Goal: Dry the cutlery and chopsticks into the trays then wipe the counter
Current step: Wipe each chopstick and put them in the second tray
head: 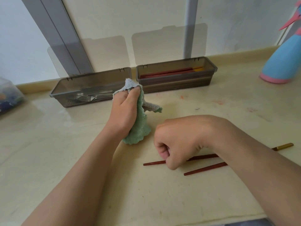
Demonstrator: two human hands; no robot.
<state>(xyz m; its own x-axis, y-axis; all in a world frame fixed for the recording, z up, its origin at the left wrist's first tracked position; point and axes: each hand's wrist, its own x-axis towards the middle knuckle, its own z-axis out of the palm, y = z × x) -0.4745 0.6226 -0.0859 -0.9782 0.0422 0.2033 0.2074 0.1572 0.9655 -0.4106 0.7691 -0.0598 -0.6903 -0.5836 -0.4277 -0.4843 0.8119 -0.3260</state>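
Observation:
My left hand (124, 111) is closed around a green and grey cloth (140, 128), held upright above the counter. My right hand (175, 141) is curled down onto a dark red chopstick (154, 163) lying on the counter, its fingers pinching it. A second red chopstick (205, 168) lies loose just in front, partly under my right forearm. The left smoky-grey tray (68, 88) holds metal forks and other cutlery. Several red chopsticks lie in the right tray (177, 82).
A blue and pink spray bottle (283, 62) stands at the back right. A clear container (8, 97) sits at the far left. Reddish smears (218, 101) mark the beige counter (65, 144) right of the trays. The counter's front edge runs along the bottom right.

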